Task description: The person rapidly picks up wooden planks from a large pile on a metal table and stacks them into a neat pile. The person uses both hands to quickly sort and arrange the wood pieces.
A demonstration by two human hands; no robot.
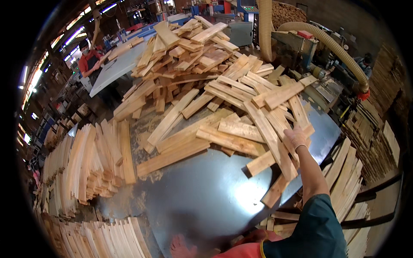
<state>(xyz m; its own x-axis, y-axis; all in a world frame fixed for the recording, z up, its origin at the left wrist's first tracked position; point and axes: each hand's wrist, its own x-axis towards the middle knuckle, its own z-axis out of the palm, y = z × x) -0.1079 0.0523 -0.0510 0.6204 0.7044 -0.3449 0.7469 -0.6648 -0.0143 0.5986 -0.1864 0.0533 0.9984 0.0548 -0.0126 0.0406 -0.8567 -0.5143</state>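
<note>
Fingers of the right hand (pixel 296 137) are laid, partly bent, over a plank (pixel 276 120); whether it is gripped cannot be told. A long plank (pixel 267 136) is crossed over others just left of these fingers. A pile (pixel 189 56) of loose planks is heaped beyond them and leftward, on the bench (pixel 189 189). Fingers of the left hand (pixel 181 248), blurred, are spread apart, with nothing seen held. Stacked planks (pixel 118 241) are set left of them. A hose (pixel 265 30) is seen well beyond the right fingers.
</note>
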